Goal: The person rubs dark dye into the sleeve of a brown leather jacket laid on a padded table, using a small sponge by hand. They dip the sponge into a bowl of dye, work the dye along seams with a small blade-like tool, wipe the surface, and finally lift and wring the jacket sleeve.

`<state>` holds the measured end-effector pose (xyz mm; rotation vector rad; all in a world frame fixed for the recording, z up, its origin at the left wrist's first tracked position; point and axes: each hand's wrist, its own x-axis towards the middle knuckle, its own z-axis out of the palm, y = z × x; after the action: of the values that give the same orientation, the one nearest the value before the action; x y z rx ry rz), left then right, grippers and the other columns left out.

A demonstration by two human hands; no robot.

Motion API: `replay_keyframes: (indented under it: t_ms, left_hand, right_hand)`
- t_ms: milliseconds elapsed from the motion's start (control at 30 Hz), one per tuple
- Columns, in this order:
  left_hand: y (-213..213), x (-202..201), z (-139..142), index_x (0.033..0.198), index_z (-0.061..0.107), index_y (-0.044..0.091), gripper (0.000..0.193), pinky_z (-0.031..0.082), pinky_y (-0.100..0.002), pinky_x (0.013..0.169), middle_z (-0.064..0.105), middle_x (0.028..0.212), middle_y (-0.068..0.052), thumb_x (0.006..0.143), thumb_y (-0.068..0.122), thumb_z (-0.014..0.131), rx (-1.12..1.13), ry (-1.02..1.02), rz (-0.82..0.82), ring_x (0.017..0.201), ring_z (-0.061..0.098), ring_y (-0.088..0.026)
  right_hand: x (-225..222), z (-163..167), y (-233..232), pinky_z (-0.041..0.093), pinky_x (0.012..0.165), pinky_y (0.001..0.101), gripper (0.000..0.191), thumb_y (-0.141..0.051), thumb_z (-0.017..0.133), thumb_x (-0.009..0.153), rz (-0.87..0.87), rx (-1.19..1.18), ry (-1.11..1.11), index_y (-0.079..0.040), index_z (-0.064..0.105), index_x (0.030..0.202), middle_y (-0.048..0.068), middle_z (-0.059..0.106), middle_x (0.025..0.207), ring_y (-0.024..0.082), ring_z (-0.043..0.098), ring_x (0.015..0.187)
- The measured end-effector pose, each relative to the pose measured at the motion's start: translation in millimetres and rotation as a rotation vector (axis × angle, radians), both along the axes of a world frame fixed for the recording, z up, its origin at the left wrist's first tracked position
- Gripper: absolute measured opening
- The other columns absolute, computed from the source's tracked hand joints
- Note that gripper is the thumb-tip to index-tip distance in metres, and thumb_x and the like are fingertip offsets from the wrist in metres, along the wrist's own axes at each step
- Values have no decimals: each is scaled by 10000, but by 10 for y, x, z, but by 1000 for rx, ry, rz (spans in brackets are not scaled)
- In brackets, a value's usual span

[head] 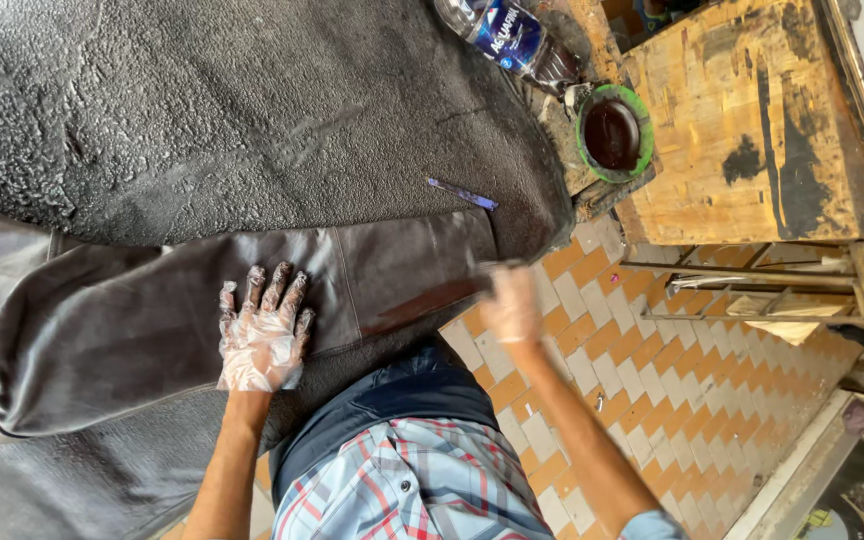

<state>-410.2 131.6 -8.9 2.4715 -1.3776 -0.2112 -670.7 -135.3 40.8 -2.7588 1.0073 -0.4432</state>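
Observation:
A dark brown leather garment (152, 320) lies spread over a black, rough mat (252, 110). My left hand (262, 335), in a thin clear plastic glove, presses flat on it with the fingers apart. My right hand (512, 305) is blurred at the end of the garment's sleeve. It is closed around a small dark applicator (495, 270) whose shape I cannot make out. A wet, reddish-brown streak (422, 305) runs along the sleeve just left of that hand.
A green-rimmed bowl of dark liquid (612, 133) sits at the mat's edge, with a plastic water bottle (507, 35) lying beside it. A blue pen (462, 193) rests on the mat. A stained wooden table (752, 120) stands beyond, over an orange-and-white tiled floor (652, 380).

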Motion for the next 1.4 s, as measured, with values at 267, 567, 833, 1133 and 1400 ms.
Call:
replay_keyframes:
  t_ms: [267,567,833,1133,1400]
  left_hand:
    - [-39,-35,-10,1486,535,260,539,173,-554,1276,472,1604,-1,974,426,493,-35,-20,5,1502,398,-290]
    - [-164,25,109,1463,559,227,504,234,-518,1279,521,1554,-30,994,407,518,-44,27,34,1478,440,-296]
    - [-228,316,103,1483,583,167,526,272,-531,1259,534,1586,-65,992,353,552,-124,-94,77,1462,473,-331]
    - [-199,264,76,1483,592,159,491,280,-532,1274,541,1597,-63,1026,331,544,-160,-91,51,1477,478,-335]
    - [-235,282,112,1464,606,154,473,294,-534,1274,561,1562,-60,1024,321,555,-202,-92,67,1451,498,-332]
  right_hand:
    - [169,-333,179,550,868,435,462,51,695,726,363,366,63,-112,717,1158,181,615,1072,375,639,997]
    - [422,-192,155,532,853,486,514,-116,798,672,266,216,35,-109,680,1172,119,636,1049,378,622,989]
    - [-69,-338,-664,525,779,511,463,70,646,758,180,138,85,-140,703,1167,170,590,1020,401,622,925]
    - [304,-500,-243,536,869,494,440,39,689,771,395,214,14,-90,676,1191,183,617,1124,397,639,1002]
    - [-142,-343,-694,533,812,484,328,-40,762,755,-33,238,96,-92,675,1066,192,596,1012,410,626,954]
